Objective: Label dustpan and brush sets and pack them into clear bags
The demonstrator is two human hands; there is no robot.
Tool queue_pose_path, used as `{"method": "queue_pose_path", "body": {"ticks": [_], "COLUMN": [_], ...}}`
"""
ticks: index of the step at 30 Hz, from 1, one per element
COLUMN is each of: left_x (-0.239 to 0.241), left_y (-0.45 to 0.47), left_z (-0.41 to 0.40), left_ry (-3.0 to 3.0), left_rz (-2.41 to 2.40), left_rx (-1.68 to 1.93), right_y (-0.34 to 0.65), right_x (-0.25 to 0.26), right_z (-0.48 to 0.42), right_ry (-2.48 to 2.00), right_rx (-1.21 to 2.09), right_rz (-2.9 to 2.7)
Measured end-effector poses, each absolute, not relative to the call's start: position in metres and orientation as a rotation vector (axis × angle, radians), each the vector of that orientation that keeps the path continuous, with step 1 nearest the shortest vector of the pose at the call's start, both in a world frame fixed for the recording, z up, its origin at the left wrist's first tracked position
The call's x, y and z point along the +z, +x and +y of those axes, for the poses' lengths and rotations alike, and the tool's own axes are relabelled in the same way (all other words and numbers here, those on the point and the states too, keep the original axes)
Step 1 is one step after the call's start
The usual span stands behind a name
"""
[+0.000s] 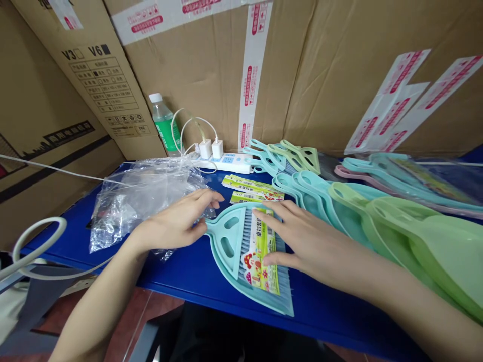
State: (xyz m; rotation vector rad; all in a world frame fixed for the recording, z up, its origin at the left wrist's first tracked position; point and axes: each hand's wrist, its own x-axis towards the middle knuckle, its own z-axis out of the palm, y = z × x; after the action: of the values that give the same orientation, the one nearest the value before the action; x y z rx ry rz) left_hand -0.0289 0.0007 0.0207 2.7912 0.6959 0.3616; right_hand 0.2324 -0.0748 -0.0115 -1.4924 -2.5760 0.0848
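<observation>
A light-blue dustpan (pixel 222 271) lies on the blue table in front of me, its handle toward the left. A small matching brush (pixel 231 235) with grey-blue bristles rests in it. A printed yellow-green card (pixel 264 251) lies across the bristles. My right hand (pixel 298 236) is open over the card, fingers spread, fingertips at its upper part and right edge. Beside the handle is my left hand (pixel 177 218), thumb and fingers apart; the thumb is at the handle's end and hides part of it. Whether it touches the handle is unclear.
Green dustpans (pixel 415 236) and blue dustpans (pixel 320 193) are stacked at right. Small brushes (pixel 298 156) lie behind. More cards (pixel 252 186) lie beyond the dustpan. Clear plastic bags (pixel 128 201), a power strip (pixel 230 162) and a bottle (pixel 166 125) stand at left. Cardboard boxes (pixel 211 75) wall the back.
</observation>
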Motion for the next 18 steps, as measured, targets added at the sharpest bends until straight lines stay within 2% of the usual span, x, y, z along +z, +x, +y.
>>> {"method": "queue_pose_path", "body": {"ticks": [8,18], "left_x": [0.015,-0.002], "left_y": [-0.047,-0.036], "left_z": [0.003,0.006], "left_ry": [2.761,2.734], "left_rz": [0.635,0.705], "left_rx": [0.061,0.103], "right_y": [0.229,0.234], "right_x": [-0.004,-0.005], "right_z": [-0.077,-0.073], "right_ry": [-1.584,-1.581], "right_rx": [0.131,0.139], "right_rz": [-2.588,-2.475]}}
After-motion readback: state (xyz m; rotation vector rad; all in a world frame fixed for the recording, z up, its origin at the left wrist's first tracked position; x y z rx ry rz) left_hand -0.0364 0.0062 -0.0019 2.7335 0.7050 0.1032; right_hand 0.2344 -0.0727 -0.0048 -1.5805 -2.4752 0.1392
